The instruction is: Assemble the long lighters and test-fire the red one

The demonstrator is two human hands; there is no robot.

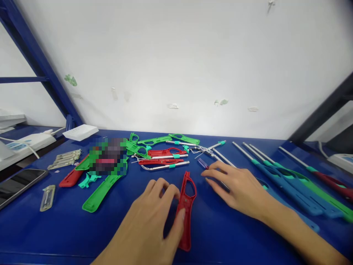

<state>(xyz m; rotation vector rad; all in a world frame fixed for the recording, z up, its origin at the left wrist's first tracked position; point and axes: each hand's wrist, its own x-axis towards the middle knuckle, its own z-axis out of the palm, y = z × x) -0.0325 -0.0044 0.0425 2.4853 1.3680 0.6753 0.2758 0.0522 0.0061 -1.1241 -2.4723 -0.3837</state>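
Note:
My left hand [153,217] grips a red plastic lighter handle half [187,217] between thumb and fingers. The half stands lengthwise on the blue tabletop, hollow side up, its trigger loop at the far end. To the right of it, my right hand [234,184] is closed with its fingertips at a slim clear-purple piece [203,163]. A thin length shows under the palm, but whether it belongs to the same piece cannot be made out. Beyond both hands lie red handle halves [162,152] with metal lighter tubes [169,166] and teal clips.
Finished-looking blue long lighters [292,186] lie at the right beside a green one [322,189] and a red one [325,180]. Green handle halves [102,193] lie left, near a phone [20,184], a small clear packet [47,198] and a white box [81,132]. A wall [176,66] rises behind.

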